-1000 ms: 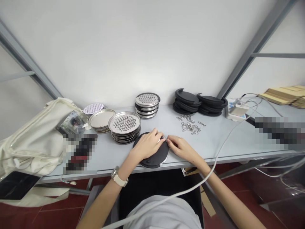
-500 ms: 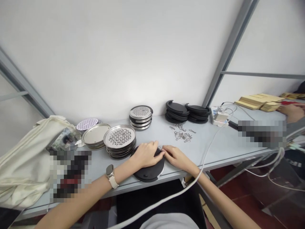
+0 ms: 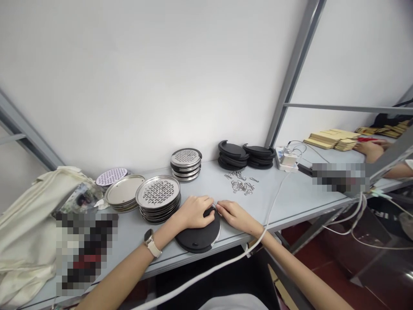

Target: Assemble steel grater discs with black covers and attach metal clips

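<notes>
A round black plastic disc [image 3: 195, 237] with a silver metal rim at its right side lies at the table's front edge. My left hand [image 3: 197, 212] rests over it, fingers bent and thumb gripping near its upper edge. At that same edge my right hand [image 3: 232, 214] pinches a small metal clip [image 3: 214, 206], mostly covered by the fingertips. Loose metal clips [image 3: 241, 186] are scattered beyond my right hand. A stack of round metal grater plates [image 3: 158, 192] stands just left of my left hand.
Behind stand a stack of grater plates in black holders [image 3: 186, 158] and piles of black discs [image 3: 231, 150]. Plain metal plates [image 3: 125, 189] and a cream bag [image 3: 29, 224] lie left. A white cable [image 3: 222, 262] crosses in front. At right are a power strip [image 3: 287, 159] and another person's hands [image 3: 371, 148].
The view has swung right, bringing another person's hands into sight. My hands stay at the black disc's upper edge, with the right fingertips slightly closer to the left thumb.
</notes>
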Tool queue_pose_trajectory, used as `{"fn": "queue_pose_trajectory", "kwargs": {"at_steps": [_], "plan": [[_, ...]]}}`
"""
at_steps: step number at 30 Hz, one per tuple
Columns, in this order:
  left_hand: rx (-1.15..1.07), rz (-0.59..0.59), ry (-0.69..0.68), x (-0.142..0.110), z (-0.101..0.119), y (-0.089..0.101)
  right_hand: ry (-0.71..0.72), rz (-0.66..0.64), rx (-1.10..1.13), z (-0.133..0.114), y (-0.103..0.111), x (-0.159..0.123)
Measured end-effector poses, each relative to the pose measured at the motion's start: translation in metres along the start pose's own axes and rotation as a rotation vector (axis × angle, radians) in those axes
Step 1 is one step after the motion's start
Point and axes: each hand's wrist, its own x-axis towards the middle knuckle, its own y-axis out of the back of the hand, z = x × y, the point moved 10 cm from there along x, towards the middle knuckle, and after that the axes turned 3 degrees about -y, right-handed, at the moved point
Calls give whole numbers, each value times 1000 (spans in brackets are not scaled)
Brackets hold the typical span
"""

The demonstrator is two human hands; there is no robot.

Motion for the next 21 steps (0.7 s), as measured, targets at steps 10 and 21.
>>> {"fn": "queue_pose_trajectory", "kwargs": {"at_steps": [10,21], "plan": [[-140,20,-64,2,-9,-2,41,-17,-37,1,-4,3],[-140,12,34,0,-18,-2,70,-27,-46,-4,-4,2]]}}
